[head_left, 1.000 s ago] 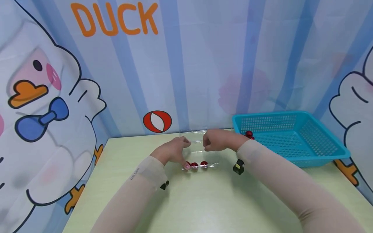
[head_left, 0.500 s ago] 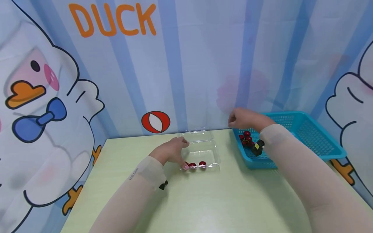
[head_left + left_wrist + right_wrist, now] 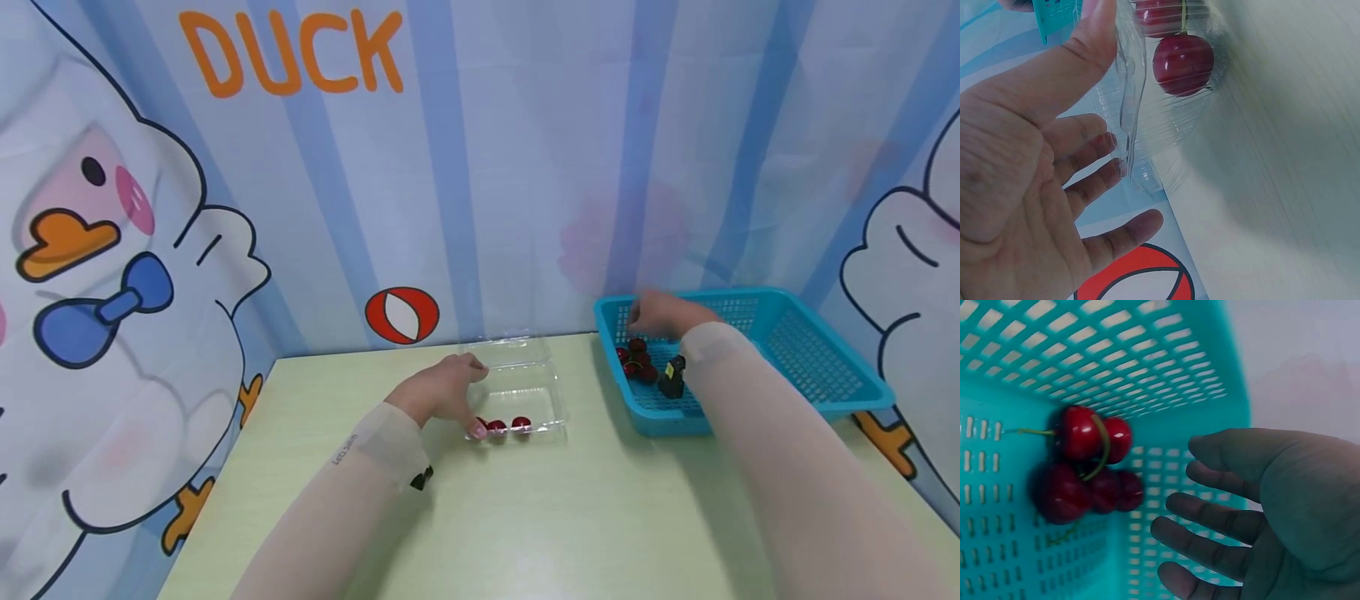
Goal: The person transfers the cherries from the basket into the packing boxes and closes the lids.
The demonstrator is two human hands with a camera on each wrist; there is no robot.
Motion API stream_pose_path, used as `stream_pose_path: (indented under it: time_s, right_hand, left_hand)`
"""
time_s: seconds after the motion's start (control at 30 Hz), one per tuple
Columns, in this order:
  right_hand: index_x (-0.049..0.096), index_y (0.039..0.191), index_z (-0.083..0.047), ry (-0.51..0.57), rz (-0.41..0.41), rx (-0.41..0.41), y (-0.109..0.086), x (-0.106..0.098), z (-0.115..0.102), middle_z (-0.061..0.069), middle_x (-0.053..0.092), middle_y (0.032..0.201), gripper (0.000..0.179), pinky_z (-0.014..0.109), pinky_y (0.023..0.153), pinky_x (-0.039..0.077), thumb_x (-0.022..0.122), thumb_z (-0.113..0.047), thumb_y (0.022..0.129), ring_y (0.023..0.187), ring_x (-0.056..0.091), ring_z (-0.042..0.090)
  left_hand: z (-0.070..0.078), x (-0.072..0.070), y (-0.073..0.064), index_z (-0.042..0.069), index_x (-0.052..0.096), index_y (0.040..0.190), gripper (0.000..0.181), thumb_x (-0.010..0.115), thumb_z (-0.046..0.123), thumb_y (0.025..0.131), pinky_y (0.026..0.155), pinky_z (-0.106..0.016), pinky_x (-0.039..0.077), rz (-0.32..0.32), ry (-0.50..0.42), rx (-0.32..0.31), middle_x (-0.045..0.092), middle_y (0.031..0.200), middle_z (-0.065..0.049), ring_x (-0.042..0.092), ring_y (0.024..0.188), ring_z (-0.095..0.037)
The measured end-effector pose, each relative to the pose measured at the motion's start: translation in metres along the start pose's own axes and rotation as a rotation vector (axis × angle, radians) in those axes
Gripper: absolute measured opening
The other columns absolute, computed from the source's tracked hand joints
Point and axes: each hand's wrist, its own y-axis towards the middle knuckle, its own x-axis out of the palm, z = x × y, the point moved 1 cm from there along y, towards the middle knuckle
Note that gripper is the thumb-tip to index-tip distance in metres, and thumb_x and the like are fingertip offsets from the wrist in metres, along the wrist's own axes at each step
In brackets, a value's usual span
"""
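Observation:
A clear plastic clamshell box (image 3: 525,392) stands on the table with its lid folded back. Several red cherries (image 3: 521,424) lie along its near side; in the left wrist view one cherry (image 3: 1184,64) shows through the wall. My left hand (image 3: 442,387) holds the box by its left side, thumb at the near corner and fingers on the wall. Inside the turquoise basket (image 3: 750,417), my right hand (image 3: 667,315) hovers near a cluster of cherries (image 3: 636,362). The right wrist view shows its fingers (image 3: 1204,547) spread, apart from the cherries (image 3: 1079,434), some with green stems.
The basket stands to the right of the box, against the printed curtain (image 3: 525,167) behind the table. The pale tabletop (image 3: 510,525) stretches in front of both. A dark wrist camera (image 3: 672,379) on the right sleeve hangs close to the cherries.
My right hand has moved right, from above the plastic box past the basket's left rim to inside the basket. The left hand has stayed on the box.

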Motion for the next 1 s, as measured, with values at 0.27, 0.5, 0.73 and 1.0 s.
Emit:
stream_pose_path:
  time_s: [0.27, 0.5, 0.73, 1.0]
  right_hand:
    - [0.059, 0.156, 0.012, -0.032, -0.050, 0.036, 0.010, 0.015, 0.013, 0.038, 0.060, 0.158, 0.050, 0.066, 0.114, 0.059, 0.059, -0.016, 0.113, 0.140, 0.064, 0.054]
    - [0.074, 0.113, 0.006, -0.019, -0.053, 0.021, 0.011, 0.021, 0.011, 0.016, 0.068, 0.094, 0.023, 0.042, 0.080, 0.058, 0.062, -0.013, 0.112, 0.085, 0.062, 0.027]
    - [0.074, 0.139, 0.006, -0.009, -0.063, 0.031, 0.007, 0.025, 0.014, 0.031, 0.074, 0.127, 0.033, 0.046, 0.087, 0.066, 0.059, -0.011, 0.114, 0.113, 0.072, 0.042]
    - [0.072, 0.141, 0.010, -0.015, -0.011, 0.009, 0.010, 0.019, 0.014, 0.031, 0.074, 0.136, 0.038, 0.048, 0.085, 0.067, 0.069, -0.009, 0.109, 0.112, 0.073, 0.039]
  left_hand:
    - [0.001, 0.001, 0.000, 0.024, 0.048, 0.174, 0.110, 0.105, 0.036, 0.082, 0.130, -0.064, 0.048, -0.005, -0.019, -0.002, 0.041, 0.182, -0.005, 0.039, 0.168, -0.035]
    - [0.001, 0.000, 0.000, 0.023, 0.049, 0.174, 0.109, 0.105, 0.036, 0.082, 0.129, -0.062, 0.049, -0.002, -0.015, -0.004, 0.043, 0.180, -0.005, 0.042, 0.165, -0.034]
    - [0.002, -0.003, -0.002, 0.024, 0.049, 0.174, 0.108, 0.105, 0.035, 0.082, 0.130, -0.062, 0.048, -0.003, -0.023, -0.003, 0.044, 0.180, -0.005, 0.043, 0.165, -0.033]
    - [0.002, -0.003, -0.004, 0.024, 0.049, 0.174, 0.109, 0.105, 0.034, 0.082, 0.130, -0.062, 0.048, -0.007, -0.025, -0.010, 0.043, 0.181, -0.005, 0.041, 0.167, -0.034]
